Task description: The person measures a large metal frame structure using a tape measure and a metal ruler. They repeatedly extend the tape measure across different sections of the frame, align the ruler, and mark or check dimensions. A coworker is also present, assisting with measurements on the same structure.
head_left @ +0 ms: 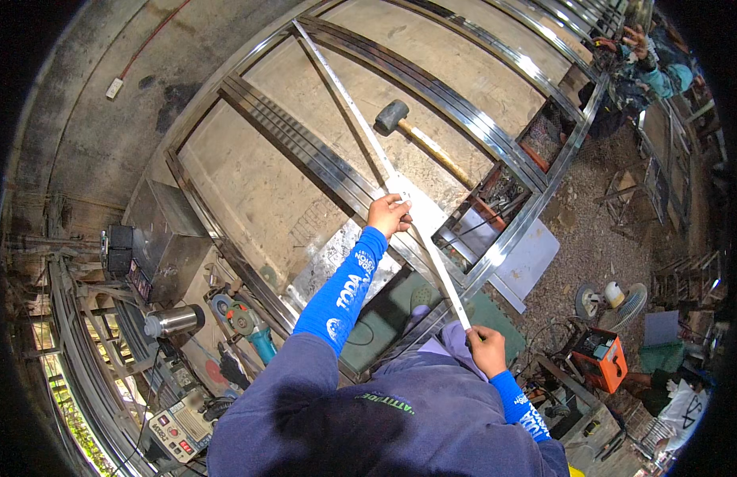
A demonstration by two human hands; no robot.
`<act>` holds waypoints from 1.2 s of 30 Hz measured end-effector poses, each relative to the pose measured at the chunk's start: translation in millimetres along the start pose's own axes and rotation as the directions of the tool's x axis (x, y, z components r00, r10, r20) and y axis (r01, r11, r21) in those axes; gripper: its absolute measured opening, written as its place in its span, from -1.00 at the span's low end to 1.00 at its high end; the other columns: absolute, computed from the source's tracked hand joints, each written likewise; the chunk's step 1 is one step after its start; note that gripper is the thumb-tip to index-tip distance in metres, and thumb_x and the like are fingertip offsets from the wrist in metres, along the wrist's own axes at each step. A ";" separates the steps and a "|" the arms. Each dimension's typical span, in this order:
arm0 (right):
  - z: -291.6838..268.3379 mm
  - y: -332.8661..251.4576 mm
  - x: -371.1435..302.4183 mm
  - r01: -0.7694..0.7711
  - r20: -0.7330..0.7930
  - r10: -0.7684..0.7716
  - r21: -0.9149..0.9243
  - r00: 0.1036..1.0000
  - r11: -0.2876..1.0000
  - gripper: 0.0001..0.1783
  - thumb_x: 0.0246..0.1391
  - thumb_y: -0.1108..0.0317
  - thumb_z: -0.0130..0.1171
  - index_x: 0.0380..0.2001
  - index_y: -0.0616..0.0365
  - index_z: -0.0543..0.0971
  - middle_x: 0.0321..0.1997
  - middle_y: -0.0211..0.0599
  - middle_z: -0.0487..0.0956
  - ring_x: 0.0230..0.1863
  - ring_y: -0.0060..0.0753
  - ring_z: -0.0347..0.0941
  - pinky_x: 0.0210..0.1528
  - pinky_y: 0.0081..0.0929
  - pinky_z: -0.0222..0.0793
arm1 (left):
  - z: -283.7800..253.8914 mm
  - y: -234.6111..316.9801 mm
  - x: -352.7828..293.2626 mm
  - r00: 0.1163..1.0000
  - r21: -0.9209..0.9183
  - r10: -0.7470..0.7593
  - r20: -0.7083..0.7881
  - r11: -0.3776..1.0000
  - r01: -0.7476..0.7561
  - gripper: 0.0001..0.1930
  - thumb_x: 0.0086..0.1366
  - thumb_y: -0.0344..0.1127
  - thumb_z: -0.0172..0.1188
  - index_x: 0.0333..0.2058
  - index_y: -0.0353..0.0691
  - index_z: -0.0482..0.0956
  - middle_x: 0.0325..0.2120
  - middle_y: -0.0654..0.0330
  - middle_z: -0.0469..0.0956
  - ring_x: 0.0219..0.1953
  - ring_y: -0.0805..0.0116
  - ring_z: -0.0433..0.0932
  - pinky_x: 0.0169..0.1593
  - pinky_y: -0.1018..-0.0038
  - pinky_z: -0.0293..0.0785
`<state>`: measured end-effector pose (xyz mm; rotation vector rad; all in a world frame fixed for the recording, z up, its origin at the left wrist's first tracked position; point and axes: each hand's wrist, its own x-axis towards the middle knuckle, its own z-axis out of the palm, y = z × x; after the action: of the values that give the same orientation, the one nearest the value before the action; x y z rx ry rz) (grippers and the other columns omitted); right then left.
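Hands in blue printed sleeves hold a long, thin, silvery metal strip (384, 163) that runs diagonally over a large rectangular frame of shiny steel bars (320, 163) lying on the concrete floor. The left hand (389, 215) presses down on the strip near its middle, fingers closed over it. The right hand (488, 350) is clamped on the strip's near end, close to the body. Just beyond the left hand, a rubber mallet with a black head and wooden handle (420, 135) rests inside the frame. A teal angle grinder (249, 326) lies at lower left, and an orange welding machine (597, 358) stands well apart at right.
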<state>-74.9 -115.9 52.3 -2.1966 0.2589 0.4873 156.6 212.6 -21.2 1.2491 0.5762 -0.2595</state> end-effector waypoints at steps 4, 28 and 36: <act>-1.6 -3.8 0.3 -0.014 0.004 0.014 -0.026 1.000 1.000 -0.72 0.23 0.28 0.21 -0.34 0.35 0.68 -0.57 -0.18 0.63 -0.52 -0.48 0.52 -0.39 -0.38 0.42 | 1.1 5.1 -4.2 1.000 -0.005 0.004 -0.019 1.000 -0.004 -0.41 0.32 -0.41 0.34 0.23 -0.52 0.33 -0.32 0.04 0.64 -0.44 0.36 0.64 -0.49 0.50 0.61; -0.3 5.5 22.9 -0.159 -0.238 0.107 -0.209 0.965 0.965 -0.65 0.11 0.18 0.18 -0.13 0.07 0.76 -0.20 0.06 0.70 -0.15 0.19 0.64 0.01 -0.06 0.56 | 20.1 22.5 -2.5 0.999 0.364 0.001 -0.042 0.931 0.014 -0.75 0.34 -0.30 0.36 -0.14 -0.36 0.65 -0.36 0.11 0.70 -0.46 0.36 0.71 -0.58 0.57 0.47; -2.3 3.4 25.8 -0.197 -0.252 0.140 -0.219 0.958 0.956 -0.64 0.11 0.19 0.19 -0.12 0.13 0.74 -0.17 0.08 0.69 -0.12 0.18 0.64 0.03 -0.10 0.56 | 14.2 16.1 -2.4 0.999 0.314 0.025 -0.021 0.949 -0.017 -0.74 0.33 -0.33 0.38 -0.12 -0.38 0.63 -0.37 0.10 0.69 -0.47 0.35 0.71 -0.57 0.59 0.49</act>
<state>-52.2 -120.3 40.2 -2.4870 0.5442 0.3671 166.3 203.9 -3.9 1.5679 0.5560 -0.3276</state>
